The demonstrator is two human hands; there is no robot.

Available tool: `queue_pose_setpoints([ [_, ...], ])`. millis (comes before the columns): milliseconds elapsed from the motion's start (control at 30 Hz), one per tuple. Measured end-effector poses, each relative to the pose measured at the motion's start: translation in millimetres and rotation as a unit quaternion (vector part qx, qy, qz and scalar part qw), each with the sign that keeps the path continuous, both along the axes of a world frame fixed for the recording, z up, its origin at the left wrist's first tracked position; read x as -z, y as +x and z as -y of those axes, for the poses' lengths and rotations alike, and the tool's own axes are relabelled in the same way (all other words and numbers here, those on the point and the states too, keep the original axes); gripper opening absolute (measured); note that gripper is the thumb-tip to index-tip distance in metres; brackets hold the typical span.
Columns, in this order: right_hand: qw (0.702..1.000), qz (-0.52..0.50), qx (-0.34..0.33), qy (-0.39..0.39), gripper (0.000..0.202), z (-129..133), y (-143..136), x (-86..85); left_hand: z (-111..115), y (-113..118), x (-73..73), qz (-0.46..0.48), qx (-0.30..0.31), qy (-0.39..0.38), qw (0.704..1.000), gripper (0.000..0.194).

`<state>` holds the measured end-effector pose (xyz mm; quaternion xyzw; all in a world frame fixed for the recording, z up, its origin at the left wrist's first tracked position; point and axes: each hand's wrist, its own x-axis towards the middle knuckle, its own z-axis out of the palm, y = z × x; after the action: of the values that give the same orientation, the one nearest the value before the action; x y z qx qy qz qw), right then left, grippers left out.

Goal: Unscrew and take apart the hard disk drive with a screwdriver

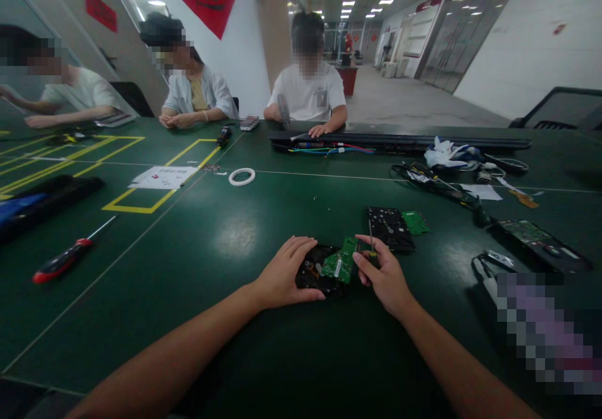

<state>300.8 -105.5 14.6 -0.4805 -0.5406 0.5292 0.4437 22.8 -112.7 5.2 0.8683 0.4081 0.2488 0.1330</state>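
My left hand (286, 271) is wrapped around the left side of a black hard drive (310, 276) lying on the green table. A green circuit board (337, 265) sits tilted over the drive's right part, partly covering it. At the board's right edge, my right hand (388, 276) pinches it between thumb and fingers. A small screwdriver (373, 257) is tucked in the same hand, its thin shaft pointing up. Just beyond lies a second black hard drive (386, 226), with another green circuit board (414, 222) beside it.
A red-and-black screwdriver (66, 261) lies at left. A white ring (241, 177) and a paper sheet (164, 177) are farther back. Cables (423, 177), white gloves (449, 153) and an opened device (540, 243) are at right. Several people sit across the table (226, 344).
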Motion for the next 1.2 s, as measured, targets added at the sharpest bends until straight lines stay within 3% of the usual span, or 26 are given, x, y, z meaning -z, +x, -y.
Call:
queue_pose_setpoints([
  [200, 0.998, 0.037, -0.058, 0.013, 0.054, 3.0, -4.5, -3.2, 0.0, 2.5, -2.4, -0.003, 0.0, 0.006, 1.0, 0.106],
  [500, 0.995, 0.06, -0.079, -0.029, 0.049, 4.3, -0.3, -7.1, -2.3, 0.5, 3.0, -0.012, 0.003, 0.005, 1.0, 0.11],
  [733, 0.993, 0.1, -0.066, -0.015, 0.052, 4.1, -0.9, -3.3, -3.3, -1.1, 5.8, -0.011, 0.005, 0.005, 1.0, 0.11],
  [1067, 0.991, 0.119, -0.05, 0.031, 0.05, 3.9, -7.3, -3.3, -0.2, 1.2, -1.3, -0.007, 0.003, 0.004, 1.0, 0.104],
  [1200, 0.979, 0.178, -0.018, 0.094, 0.045, 0.4, -8.5, -2.7, 0.1, 1.2, -3.0, -0.007, 0.002, -0.001, 1.0, 0.104],
])
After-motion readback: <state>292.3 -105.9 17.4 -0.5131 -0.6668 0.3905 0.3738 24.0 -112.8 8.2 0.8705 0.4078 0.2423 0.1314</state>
